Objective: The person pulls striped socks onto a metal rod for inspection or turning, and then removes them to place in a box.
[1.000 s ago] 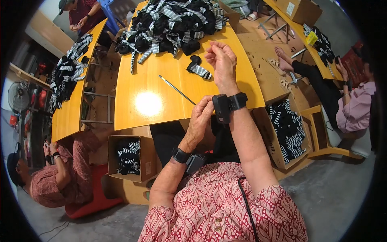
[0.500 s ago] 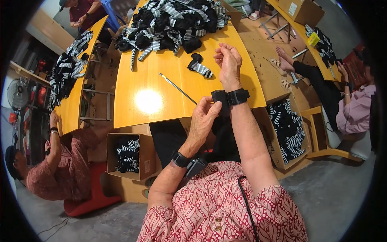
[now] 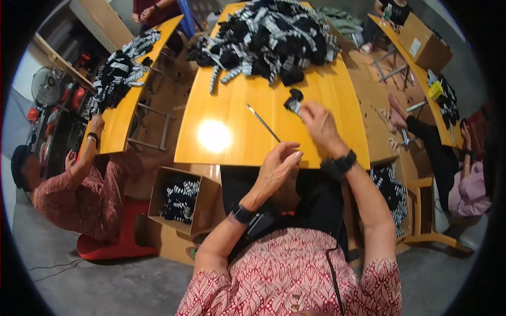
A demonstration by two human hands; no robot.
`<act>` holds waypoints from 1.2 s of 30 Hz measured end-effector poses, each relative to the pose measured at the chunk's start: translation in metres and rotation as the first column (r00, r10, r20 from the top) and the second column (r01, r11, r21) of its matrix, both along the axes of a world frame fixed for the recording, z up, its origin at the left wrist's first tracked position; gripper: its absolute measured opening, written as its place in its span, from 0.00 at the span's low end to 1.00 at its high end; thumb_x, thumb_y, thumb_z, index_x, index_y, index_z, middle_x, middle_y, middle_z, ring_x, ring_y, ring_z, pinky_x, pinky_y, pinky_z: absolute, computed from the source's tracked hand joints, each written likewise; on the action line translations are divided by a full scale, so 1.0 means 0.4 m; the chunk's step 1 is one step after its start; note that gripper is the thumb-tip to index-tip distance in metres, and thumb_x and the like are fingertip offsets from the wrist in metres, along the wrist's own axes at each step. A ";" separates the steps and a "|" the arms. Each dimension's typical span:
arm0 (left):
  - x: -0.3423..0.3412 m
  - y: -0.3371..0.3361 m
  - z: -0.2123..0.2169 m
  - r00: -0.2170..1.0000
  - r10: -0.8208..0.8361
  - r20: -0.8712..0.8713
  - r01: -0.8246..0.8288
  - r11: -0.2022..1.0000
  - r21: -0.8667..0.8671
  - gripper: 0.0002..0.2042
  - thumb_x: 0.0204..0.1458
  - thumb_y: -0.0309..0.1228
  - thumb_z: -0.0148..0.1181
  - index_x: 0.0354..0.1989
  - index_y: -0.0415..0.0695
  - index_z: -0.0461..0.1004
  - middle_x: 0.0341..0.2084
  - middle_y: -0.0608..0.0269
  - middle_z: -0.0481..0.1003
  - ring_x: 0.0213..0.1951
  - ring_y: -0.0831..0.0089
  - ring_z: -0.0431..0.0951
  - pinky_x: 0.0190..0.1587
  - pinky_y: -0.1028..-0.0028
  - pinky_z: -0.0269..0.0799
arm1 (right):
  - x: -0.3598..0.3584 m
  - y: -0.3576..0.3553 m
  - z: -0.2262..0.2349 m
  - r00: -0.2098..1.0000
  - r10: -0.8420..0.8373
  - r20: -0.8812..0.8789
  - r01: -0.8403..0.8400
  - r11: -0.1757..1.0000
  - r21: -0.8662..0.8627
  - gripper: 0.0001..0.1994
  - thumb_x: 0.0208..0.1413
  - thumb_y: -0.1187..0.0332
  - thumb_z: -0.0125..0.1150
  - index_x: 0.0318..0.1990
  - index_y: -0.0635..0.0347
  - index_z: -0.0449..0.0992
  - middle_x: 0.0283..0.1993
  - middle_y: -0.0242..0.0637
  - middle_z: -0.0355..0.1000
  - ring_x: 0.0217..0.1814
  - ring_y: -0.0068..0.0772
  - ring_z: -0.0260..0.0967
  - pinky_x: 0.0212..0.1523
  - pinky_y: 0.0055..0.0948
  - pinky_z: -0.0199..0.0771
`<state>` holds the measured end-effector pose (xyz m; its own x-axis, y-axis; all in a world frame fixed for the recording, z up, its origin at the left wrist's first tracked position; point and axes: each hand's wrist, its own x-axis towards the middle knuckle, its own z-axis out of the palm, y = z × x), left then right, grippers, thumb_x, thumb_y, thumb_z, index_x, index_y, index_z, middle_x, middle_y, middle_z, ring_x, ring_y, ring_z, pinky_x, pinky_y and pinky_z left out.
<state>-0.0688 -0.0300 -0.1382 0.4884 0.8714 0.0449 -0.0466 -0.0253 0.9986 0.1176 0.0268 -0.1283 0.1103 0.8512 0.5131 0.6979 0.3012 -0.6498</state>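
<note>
A small black-and-grey striped sock (image 3: 293, 100) lies apart on the yellow table (image 3: 232, 100). Bent fingers of my right hand (image 3: 320, 126) close on its striped end and hide part of it. My left hand (image 3: 276, 166) is at the table's near edge, empty, thumb and fingers apart. Close to its fingertips lies a thin dark rod (image 3: 262, 122) with a pale tip, slanting across the tabletop. Farther back is a large heap of black and striped socks (image 3: 269, 39). Both my wrists wear black bands.
Cardboard boxes with striped socks stand beside my legs, one at left (image 3: 206, 205), one at right (image 3: 403, 174). Side tables at left (image 3: 118, 129) and right (image 3: 421, 87) hold more socks, with people seated there. A red chair (image 3: 126, 237) stands at left.
My right hand has turned from palm-up and come down onto the sock. My left hand has come off the right wristband. The whole view has shifted, moving the table rightward in the picture.
</note>
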 end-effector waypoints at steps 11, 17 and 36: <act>-0.197 0.055 0.016 0.963 0.244 0.116 -0.221 0.958 -0.181 0.13 0.61 0.32 0.54 0.49 0.38 0.70 0.38 0.60 0.77 0.39 0.76 0.78 0.45 0.79 0.72 | -0.151 -0.017 0.004 0.937 0.219 0.273 -0.093 0.908 -0.409 0.06 0.43 0.70 0.57 0.25 0.65 0.75 0.27 0.53 0.73 0.33 0.56 0.73 0.35 0.48 0.73; -0.213 0.103 0.031 0.961 0.256 0.108 -0.235 0.956 -0.176 0.13 0.60 0.33 0.56 0.48 0.36 0.71 0.37 0.59 0.77 0.39 0.75 0.78 0.43 0.79 0.72 | -0.100 -0.022 0.009 0.959 0.266 0.093 -0.196 0.866 -0.460 0.07 0.43 0.69 0.57 0.26 0.64 0.74 0.25 0.50 0.73 0.28 0.48 0.73 0.32 0.41 0.73; 0.105 0.292 -0.008 0.686 0.402 -0.607 0.235 0.666 0.708 0.12 0.48 0.24 0.60 0.43 0.44 0.75 0.40 0.53 0.72 0.42 0.52 0.72 0.42 0.61 0.71 | 0.220 -0.023 -0.032 0.991 -0.022 -0.128 -0.007 0.974 -0.227 0.09 0.53 0.76 0.51 0.41 0.67 0.72 0.22 0.37 0.67 0.23 0.29 0.66 0.27 0.27 0.68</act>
